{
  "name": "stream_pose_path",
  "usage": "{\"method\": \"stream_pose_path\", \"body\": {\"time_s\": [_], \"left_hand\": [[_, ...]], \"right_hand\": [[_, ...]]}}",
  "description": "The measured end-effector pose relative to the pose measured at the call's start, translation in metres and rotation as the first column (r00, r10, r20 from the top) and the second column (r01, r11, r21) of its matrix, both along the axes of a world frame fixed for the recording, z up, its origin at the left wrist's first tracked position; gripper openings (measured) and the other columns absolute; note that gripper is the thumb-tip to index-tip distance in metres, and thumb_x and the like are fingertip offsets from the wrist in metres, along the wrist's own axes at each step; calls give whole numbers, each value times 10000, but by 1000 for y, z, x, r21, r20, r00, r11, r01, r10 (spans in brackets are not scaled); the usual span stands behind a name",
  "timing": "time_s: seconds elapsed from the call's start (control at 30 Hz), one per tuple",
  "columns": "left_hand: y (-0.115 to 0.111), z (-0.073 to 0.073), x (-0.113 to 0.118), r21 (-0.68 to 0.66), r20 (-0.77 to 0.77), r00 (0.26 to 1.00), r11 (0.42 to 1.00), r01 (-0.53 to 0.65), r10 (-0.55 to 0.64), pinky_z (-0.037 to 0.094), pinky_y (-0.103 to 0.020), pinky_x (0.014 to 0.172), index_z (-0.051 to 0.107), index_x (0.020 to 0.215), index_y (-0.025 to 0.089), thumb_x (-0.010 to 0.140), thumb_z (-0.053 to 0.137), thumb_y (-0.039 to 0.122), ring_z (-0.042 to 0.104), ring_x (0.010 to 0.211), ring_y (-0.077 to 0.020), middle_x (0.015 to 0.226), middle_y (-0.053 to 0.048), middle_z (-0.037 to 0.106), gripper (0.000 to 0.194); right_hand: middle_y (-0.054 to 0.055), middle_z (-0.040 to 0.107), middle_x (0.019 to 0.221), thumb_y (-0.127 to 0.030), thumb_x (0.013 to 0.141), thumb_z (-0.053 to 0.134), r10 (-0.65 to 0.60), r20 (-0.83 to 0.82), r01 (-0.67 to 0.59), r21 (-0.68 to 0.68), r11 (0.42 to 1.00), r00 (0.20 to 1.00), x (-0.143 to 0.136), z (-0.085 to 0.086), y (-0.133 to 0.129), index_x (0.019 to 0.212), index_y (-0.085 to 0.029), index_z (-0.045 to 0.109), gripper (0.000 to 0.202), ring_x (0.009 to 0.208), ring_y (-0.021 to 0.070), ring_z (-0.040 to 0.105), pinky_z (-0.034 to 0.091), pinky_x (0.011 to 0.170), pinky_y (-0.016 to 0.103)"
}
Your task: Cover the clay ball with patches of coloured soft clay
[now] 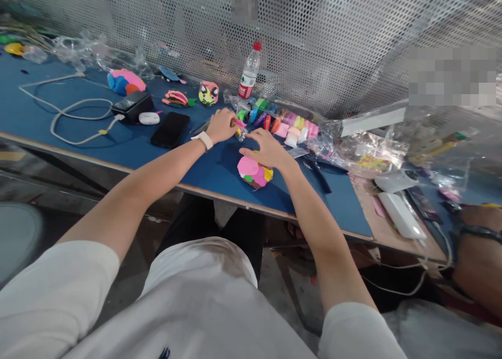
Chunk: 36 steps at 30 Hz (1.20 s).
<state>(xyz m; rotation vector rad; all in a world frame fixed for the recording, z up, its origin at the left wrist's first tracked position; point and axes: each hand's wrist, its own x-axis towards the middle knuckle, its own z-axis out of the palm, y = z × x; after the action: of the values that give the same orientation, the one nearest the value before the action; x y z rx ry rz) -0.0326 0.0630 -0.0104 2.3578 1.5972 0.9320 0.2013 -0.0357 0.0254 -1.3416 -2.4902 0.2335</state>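
Observation:
My left hand (221, 125), with a pale band at the wrist, reaches to a small clear plastic packet (240, 132) that has yellow and pink in it. Its fingers are bent and closed at the packet's edge. My right hand (269, 148) has its thumb and fingers apart, with the index fingertip near the packet. Just below that hand lies a rounded lump of modelling clay (251, 169) in pink, yellow and green. Behind both hands are several coloured clay packs (290, 124) in clear wrapping.
A bottle with a red cap (249, 74) stands by the mesh panel. To the left lie a phone (170, 130), a white mouse (149, 118), a black box (132, 107) with a cable, and clay figures (208, 93). Scissors (319, 173) and plastic bags (372, 152) lie right, near another person's arm (480, 259).

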Motion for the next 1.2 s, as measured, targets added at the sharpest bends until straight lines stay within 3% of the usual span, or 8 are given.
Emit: {"method": "stream_pose_path", "body": {"time_s": [0.1,0.2,0.4,0.6,0.77,1.03,1.13,1.2], "left_hand": [[-4,2,1,-9,-27,1000,1000,-14,14,554,-646,1206,826,1253,206,1056,674,253,628,1379,-411,1444,-185,725,252],[-8,4,1,-7,-36,999,999,-40,39,546,-653,1225,826,1284,197,1110,624,285,613,1431,-430,1480,-188,717,280],[-13,8,6,-43,-5,998,997,-62,62,551,-620,1249,836,1288,231,1158,569,325,618,1453,-408,1495,-165,726,312],[-16,9,7,-76,24,997,994,-73,75,526,-585,1286,792,1362,222,1192,509,332,590,1501,-402,1551,-159,706,348],[-13,6,8,-44,59,996,996,-72,74,532,-607,1272,787,1366,220,1178,503,307,610,1472,-412,1537,-161,720,352],[-17,9,14,71,109,988,993,99,-106,348,-537,1453,646,1636,147,1183,407,248,519,1647,-348,1694,-210,632,521],[-23,20,21,91,110,974,978,190,-200,315,-515,1484,546,1734,169,1193,387,272,459,1727,-300,1800,-191,558,574],[-28,26,29,101,121,961,966,239,-250,318,-513,1491,499,1768,143,1202,356,289,443,1752,-286,1834,-204,523,601]], "right_hand": [[241,252,1984,-1065,951,483,-68,148,91,-151,984,987,-24,-12,-10,1881,-99,371,1345,1868,529,121,175,1486,781],[274,51,2004,-1090,953,366,-103,220,145,-184,972,970,-37,-18,-15,1910,-16,190,1449,1885,493,-60,3,1495,769],[185,80,2024,-1061,1005,256,-138,126,151,-99,984,982,-39,-14,-17,1942,-125,126,1331,1890,466,-61,-17,1493,763],[260,87,2001,-1072,990,160,-101,214,136,-160,978,972,-51,-24,-21,1922,-47,173,1386,1890,476,-24,-31,1475,790],[258,63,2003,-1064,1007,203,-100,195,129,-141,982,976,-46,-6,-30,1927,-72,173,1353,1890,474,-8,-33,1480,787],[240,95,1999,-1109,966,304,-41,174,71,-167,983,984,-40,-23,-53,1924,-139,262,1364,1887,489,13,-17,1462,839],[185,133,2010,-1130,949,260,-15,32,22,-249,968,999,-28,-21,-48,1919,-183,301,1356,1890,473,31,-7,1480,813],[130,236,2006,-1115,964,143,-61,-195,12,-243,970,979,-10,-11,-45,1903,-223,358,1313,1893,421,118,76,1521,735]]}}
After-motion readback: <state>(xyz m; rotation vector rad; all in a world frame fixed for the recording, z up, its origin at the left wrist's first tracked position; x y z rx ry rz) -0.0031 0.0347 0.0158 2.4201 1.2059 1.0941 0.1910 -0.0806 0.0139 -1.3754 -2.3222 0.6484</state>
